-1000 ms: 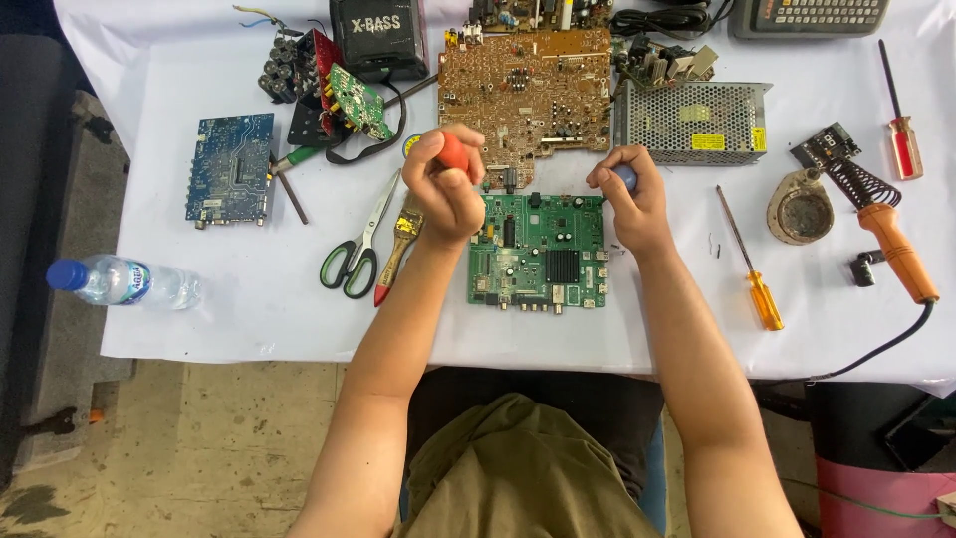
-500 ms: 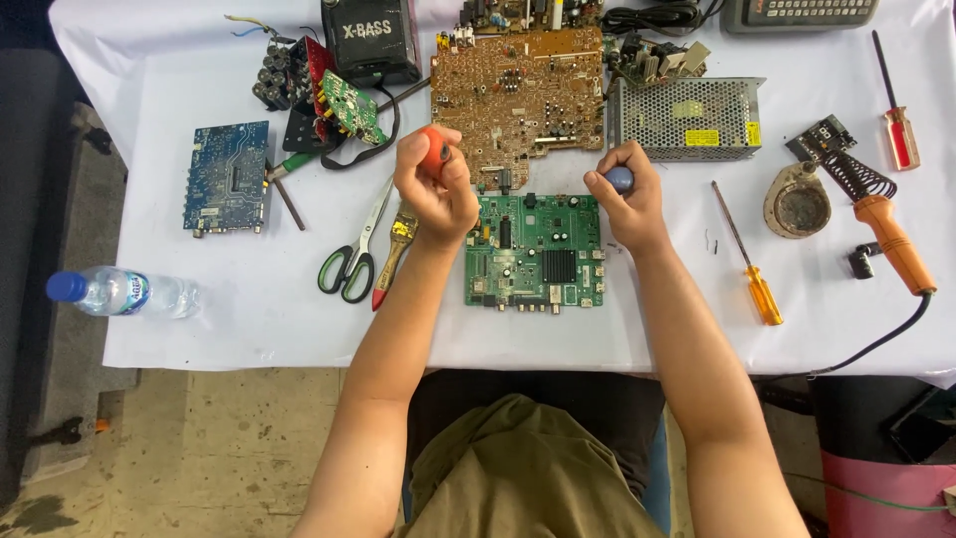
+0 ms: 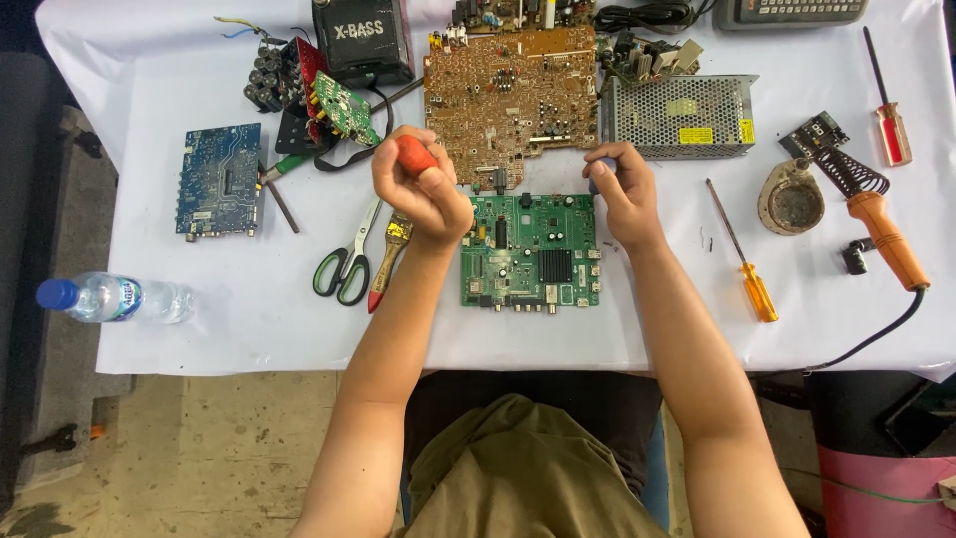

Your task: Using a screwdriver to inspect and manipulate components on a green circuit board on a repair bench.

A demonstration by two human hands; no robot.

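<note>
A green circuit board (image 3: 533, 261) lies on the white table (image 3: 299, 319) straight in front of me. My left hand (image 3: 418, 194) is closed around a red-handled screwdriver (image 3: 414, 155), held upright over the board's top-left corner. My right hand (image 3: 622, 194) rests at the board's top-right corner, fingers curled around a small dark object that is mostly hidden.
A large brown circuit board (image 3: 513, 100) lies behind the green one, a metal mesh box (image 3: 677, 117) to its right. Scissors (image 3: 349, 264) and a brush (image 3: 388, 254) lie left; a blue board (image 3: 219, 181) and water bottle (image 3: 110, 297) farther left. An orange screwdriver (image 3: 742, 259) and soldering iron (image 3: 876, 229) lie right.
Both hands stay at the green board's top corners. The left hand has shifted slightly around the red handle.
</note>
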